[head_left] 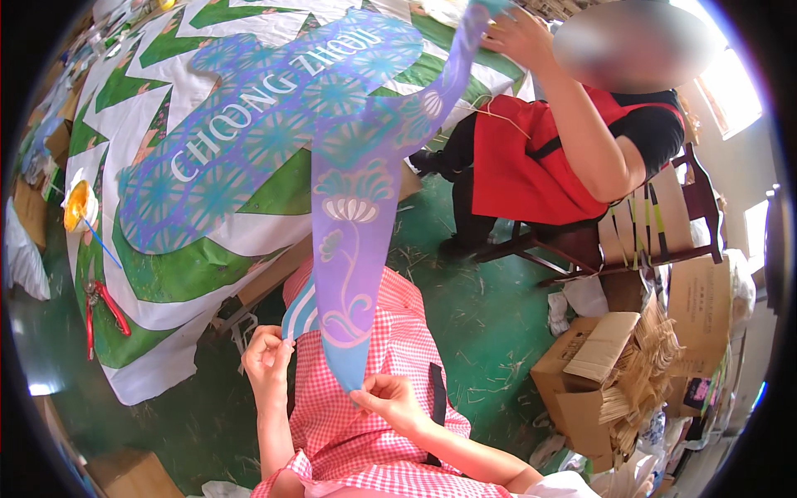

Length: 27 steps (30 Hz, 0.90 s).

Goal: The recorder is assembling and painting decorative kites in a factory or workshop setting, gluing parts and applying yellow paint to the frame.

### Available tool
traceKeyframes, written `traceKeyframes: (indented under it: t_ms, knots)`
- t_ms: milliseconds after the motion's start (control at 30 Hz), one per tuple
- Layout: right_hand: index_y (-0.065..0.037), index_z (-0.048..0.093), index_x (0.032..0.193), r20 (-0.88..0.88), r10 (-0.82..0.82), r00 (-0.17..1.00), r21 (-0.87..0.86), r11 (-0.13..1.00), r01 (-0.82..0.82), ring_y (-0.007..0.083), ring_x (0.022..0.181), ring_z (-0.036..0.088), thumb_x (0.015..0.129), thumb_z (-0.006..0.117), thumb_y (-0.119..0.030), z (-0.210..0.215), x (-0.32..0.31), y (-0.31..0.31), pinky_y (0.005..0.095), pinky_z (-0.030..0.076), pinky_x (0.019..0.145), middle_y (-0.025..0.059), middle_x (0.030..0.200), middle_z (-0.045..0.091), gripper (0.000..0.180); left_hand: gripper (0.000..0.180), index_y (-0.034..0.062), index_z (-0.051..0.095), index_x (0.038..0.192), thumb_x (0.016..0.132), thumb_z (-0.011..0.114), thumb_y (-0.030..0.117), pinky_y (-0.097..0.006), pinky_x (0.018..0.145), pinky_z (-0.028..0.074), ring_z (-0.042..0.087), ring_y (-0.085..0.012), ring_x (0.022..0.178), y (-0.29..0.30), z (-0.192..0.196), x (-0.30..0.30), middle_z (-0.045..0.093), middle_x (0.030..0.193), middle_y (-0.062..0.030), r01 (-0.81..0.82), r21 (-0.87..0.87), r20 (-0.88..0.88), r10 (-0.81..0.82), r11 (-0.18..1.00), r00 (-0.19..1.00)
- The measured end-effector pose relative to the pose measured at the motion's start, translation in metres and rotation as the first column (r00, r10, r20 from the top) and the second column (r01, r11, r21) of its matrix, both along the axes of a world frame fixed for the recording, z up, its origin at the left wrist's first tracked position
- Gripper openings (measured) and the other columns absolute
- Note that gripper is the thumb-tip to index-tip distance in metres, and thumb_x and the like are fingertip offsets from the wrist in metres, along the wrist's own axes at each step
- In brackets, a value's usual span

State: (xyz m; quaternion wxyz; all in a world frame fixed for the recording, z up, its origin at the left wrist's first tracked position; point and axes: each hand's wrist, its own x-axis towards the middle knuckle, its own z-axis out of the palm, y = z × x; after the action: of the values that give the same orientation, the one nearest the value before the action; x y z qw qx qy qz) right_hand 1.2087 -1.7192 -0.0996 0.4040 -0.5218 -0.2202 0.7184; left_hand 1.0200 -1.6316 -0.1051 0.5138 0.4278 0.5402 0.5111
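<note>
A long purple fabric piece with white flowers and blue-green leaves hangs in front of me and narrows to a blue tip. My right hand pinches that tip between thumb and fingers, over my lap. Beside it, my left hand is closed on the edge of a blue-and-white striped fabric part, partly hidden behind the purple piece. Whether the two fabrics are joined cannot be seen. At the far upper end, a co-worker's hand grips the raised end of the purple fabric.
Left of me, a cloth-covered table bears a blue-purple patterned panel with white lettering, red-handled pliers and an orange bowl-shaped item. A person in a red apron sits at the right. Cardboard boxes stand nearer.
</note>
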Motion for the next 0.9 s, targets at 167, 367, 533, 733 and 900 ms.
traceKeyframes:
  t_ms: [167, 367, 533, 733, 900]
  knots:
    - [0.002, 0.062, 0.082, 0.582, 0.190, 0.791, 0.239, 0.889, -0.390, 0.0086, 0.061, 0.059, 0.085, 0.068, -0.007, 0.030, 0.014, 0.013, 0.0251, 0.046, 0.051, 0.0071, 0.071, 0.064, 0.012, 0.018, -0.0009, 0.050, 0.070, 0.084, 0.060, 0.000, -0.024, 0.064, 0.043, 0.053, -0.0101, 0.072, -0.001, 0.006, -0.007, 0.057, 0.085, -0.0061, 0.027, 0.029, -0.027, -0.026, 0.999, 0.999]
    - [0.002, 0.053, 0.069, 0.586, 0.252, 0.770, 0.497, 0.639, -0.587, 0.0158, 0.051, 0.049, 0.079, 0.066, -0.001, 0.131, 0.026, 0.088, 0.0309, 0.039, 0.049, 0.0092, 0.058, 0.049, 0.017, 0.022, -0.0026, 0.051, 0.069, 0.088, 0.056, 0.007, -0.029, 0.063, 0.044, 0.056, -0.0166, 0.071, 0.010, 0.028, -0.013, 0.057, 0.077, -0.0092, 0.137, 0.249, -0.330, -0.049, 0.959, 0.943]
    - [0.003, 0.063, 0.072, 0.635, -0.065, 0.769, 0.704, 0.457, -0.543, 0.0065, 0.062, 0.049, 0.081, 0.065, -0.020, 0.189, -0.016, 0.237, 0.0216, 0.036, 0.054, 0.0017, 0.065, 0.057, 0.024, 0.022, -0.0014, 0.050, 0.069, 0.090, 0.052, 0.005, -0.027, 0.061, 0.043, 0.054, -0.0134, 0.067, 0.009, 0.015, -0.026, 0.059, 0.078, -0.0092, 0.110, 0.171, -0.253, -0.064, 0.979, 0.965]
    - [-0.001, 0.061, 0.061, 0.640, -0.038, 0.768, 0.735, 0.325, -0.596, 0.0152, 0.056, 0.058, 0.077, 0.062, -0.015, 0.213, -0.102, 0.485, 0.0286, 0.043, 0.055, 0.0070, 0.058, 0.059, 0.021, 0.013, -0.0010, 0.057, 0.088, 0.091, 0.058, 0.012, -0.028, 0.073, 0.049, 0.061, -0.0144, 0.076, 0.009, 0.006, -0.023, 0.064, 0.083, -0.0088, 0.056, 0.114, -0.074, -0.048, 0.992, 0.996]
    - [-0.001, 0.065, 0.063, 0.749, -0.061, 0.659, 0.639, 0.325, -0.697, 0.0150, 0.052, 0.057, 0.074, 0.062, -0.016, 0.145, -0.173, 0.580, 0.0298, 0.043, 0.051, 0.0091, 0.059, 0.062, 0.019, 0.027, -0.0013, 0.057, 0.107, 0.094, 0.057, 0.022, -0.033, 0.082, 0.052, 0.065, -0.0192, 0.090, 0.011, -0.001, -0.025, 0.066, 0.096, -0.0110, 0.179, -0.006, 0.094, -0.178, 0.984, 0.980]
